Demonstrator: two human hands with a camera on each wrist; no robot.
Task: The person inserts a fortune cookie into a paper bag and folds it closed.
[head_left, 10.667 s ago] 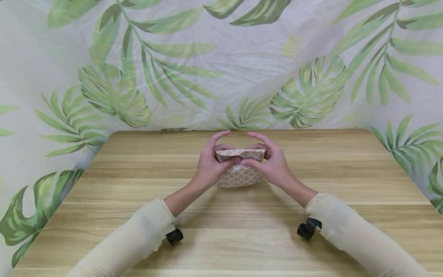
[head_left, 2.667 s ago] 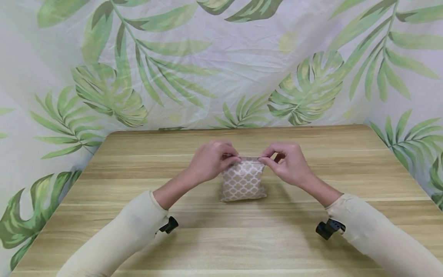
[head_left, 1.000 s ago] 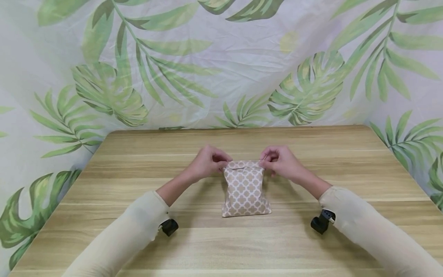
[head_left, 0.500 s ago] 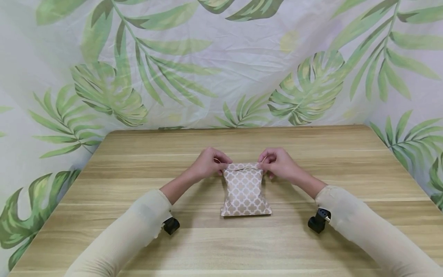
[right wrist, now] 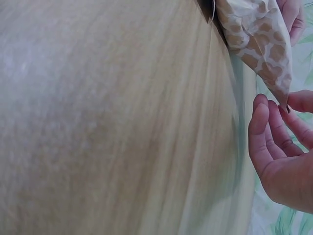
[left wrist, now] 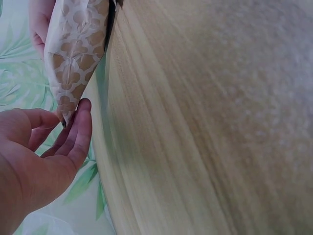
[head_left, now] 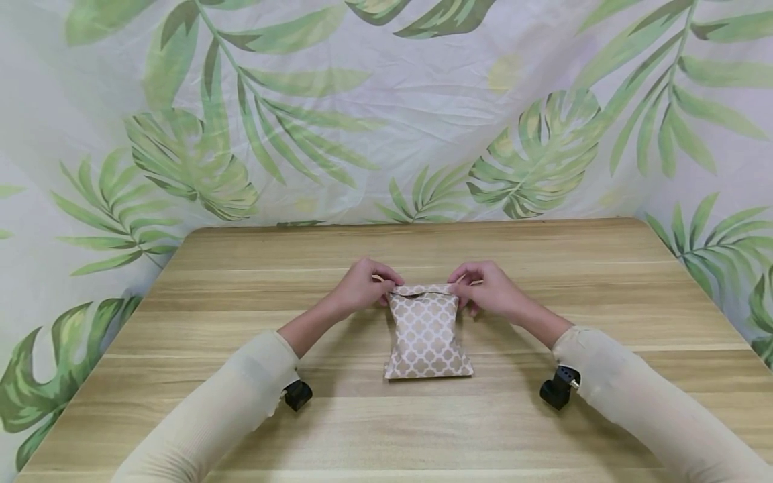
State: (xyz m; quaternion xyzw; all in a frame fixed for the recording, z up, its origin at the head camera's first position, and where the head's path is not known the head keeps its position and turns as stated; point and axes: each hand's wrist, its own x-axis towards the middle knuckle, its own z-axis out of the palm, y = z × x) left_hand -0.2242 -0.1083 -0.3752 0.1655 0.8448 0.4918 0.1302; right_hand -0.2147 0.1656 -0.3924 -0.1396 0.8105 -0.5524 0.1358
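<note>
A small tan paper bag [head_left: 427, 335] with a white quatrefoil pattern stands on the table, its top edge folded over toward the person. My left hand [head_left: 361, 287] pinches the left top corner of the fold between thumb and fingers. At the right top corner, my right hand [head_left: 486, 292] pinches the fold in the same way. In the left wrist view the bag [left wrist: 73, 46] bulges and tapers to the pinched edge above the left hand [left wrist: 41, 156]. The right wrist view shows its other side [right wrist: 264, 46] and the right hand [right wrist: 283, 152]. What the bag contains is hidden.
A light wooden table [head_left: 386, 436] spreads around the bag. Behind it hangs a pale cloth [head_left: 423, 121] printed with green leaves. Black wrist cameras [head_left: 298, 394] sit below both cream sleeves [head_left: 223, 402].
Earlier both hands worked close together at the bag's top, and it was drawn up short. Now they hold its two corners, and the bag's front faces up more. Over the last half second the hands barely moved.
</note>
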